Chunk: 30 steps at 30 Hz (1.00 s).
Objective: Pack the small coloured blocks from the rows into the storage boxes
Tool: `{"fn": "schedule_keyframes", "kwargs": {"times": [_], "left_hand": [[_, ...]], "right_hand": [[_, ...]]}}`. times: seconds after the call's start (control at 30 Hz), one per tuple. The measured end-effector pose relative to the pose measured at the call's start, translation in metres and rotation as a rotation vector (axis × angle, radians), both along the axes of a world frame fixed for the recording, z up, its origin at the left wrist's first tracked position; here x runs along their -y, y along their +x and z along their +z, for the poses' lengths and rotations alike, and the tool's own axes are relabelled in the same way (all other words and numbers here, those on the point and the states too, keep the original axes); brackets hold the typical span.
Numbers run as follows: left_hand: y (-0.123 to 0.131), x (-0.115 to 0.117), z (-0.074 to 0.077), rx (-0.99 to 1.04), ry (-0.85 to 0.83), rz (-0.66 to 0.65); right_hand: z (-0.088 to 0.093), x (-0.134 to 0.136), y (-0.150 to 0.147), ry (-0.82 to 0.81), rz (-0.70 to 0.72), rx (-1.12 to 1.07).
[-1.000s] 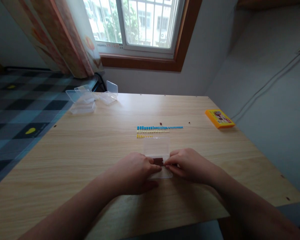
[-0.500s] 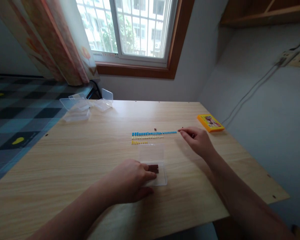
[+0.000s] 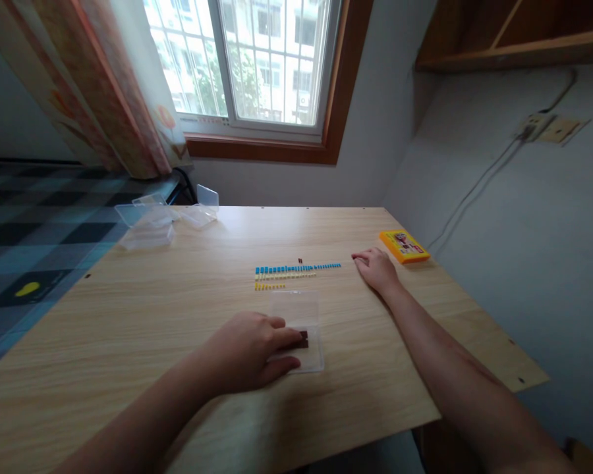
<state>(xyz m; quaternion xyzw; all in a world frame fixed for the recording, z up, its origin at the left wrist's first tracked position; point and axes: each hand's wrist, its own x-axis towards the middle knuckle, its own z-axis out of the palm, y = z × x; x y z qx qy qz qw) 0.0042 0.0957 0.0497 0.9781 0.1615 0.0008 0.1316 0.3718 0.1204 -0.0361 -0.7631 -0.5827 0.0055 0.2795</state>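
My left hand (image 3: 259, 349) lies over an open clear plastic box (image 3: 316, 359), its fingers stretched out and resting on the dark brown blocks (image 3: 304, 340) inside. The fingers cover part of these blocks. Farther right, my right hand (image 3: 377, 268) is just above or on the table, thumb and fingers pinched together. A tiny dark brown block (image 3: 354, 256) shows at its fingertips. To the left of that hand run rows of small blue blocks (image 3: 279, 269), cream blocks (image 3: 277, 277) and yellow blocks (image 3: 267, 287). Two small brown blocks (image 3: 300, 261) stand behind the blue row.
A yellow-orange box (image 3: 404, 246) lies near the table's right edge, close to my right hand. Several clear plastic boxes (image 3: 151, 236) sit open at the back left corner. The wooden table (image 3: 178, 316) meets the wall under the window.
The view has shifted slightly. My right hand has turned and lowered slightly at the right end of the blue row. My left fingers have slid over the brown blocks, covering more of them.
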Motion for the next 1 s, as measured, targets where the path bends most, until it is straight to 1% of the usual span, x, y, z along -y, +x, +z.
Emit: {"fn": "schedule_keyframes", "kwargs": {"times": [0.2,0.27,0.33,0.37,0.43,0.53,0.57,0.63,0.7,0.8,1.0], "left_hand": [[-0.003,-0.004,0.0,-0.02,-0.032,0.082],[-0.002,-0.004,0.0,-0.044,-0.027,0.11],[-0.001,-0.003,0.0,-0.072,-0.023,0.13],[-0.001,-0.003,0.001,-0.085,-0.024,0.138],[0.0,-0.001,0.001,-0.105,-0.028,0.153],[0.003,0.002,0.002,-0.117,-0.024,0.176],[0.004,0.003,0.002,-0.119,-0.021,0.183],[0.005,0.005,0.003,-0.121,-0.018,0.193],[0.007,0.007,0.003,-0.126,-0.019,0.196],[0.009,0.009,0.002,-0.123,-0.011,0.202],[0.01,0.01,-0.001,-0.122,-0.008,0.206]], "right_hand": [[0.006,0.007,0.0,0.024,-0.039,-0.057],[0.013,0.012,-0.005,0.043,-0.02,-0.093],[0.025,0.021,-0.014,0.054,0.039,-0.133],[0.033,0.027,-0.021,0.055,0.094,-0.157],[0.05,0.043,-0.041,0.04,0.251,-0.207],[0.072,0.069,-0.078,-0.018,0.694,-0.279],[0.076,0.077,-0.09,-0.053,0.789,-0.27],[0.079,0.088,-0.111,-0.113,0.881,-0.202],[0.077,0.095,-0.124,-0.194,0.91,-0.134],[0.072,0.097,-0.133,-0.311,0.928,-0.069],[0.072,0.094,-0.138,-0.445,0.871,0.055]]}}
